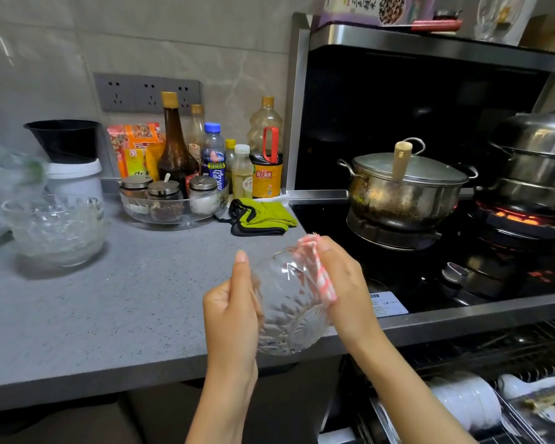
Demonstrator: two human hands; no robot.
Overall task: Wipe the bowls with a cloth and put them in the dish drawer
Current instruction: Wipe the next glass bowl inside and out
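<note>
Now we grip the clear cut-glass bowl in our left hand over the grey table's near edge, while our right hand pinches a pink-and-white striped cloth against its rim.

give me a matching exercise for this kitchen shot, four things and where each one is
1 cut-glass bowl
2 striped cloth
3 green cloth
4 white bowls

a in the open drawer
b lying on the counter by the stove
c gripped by the left hand
d under the right hand

Pairs: 1-c, 2-d, 3-b, 4-a
</note>
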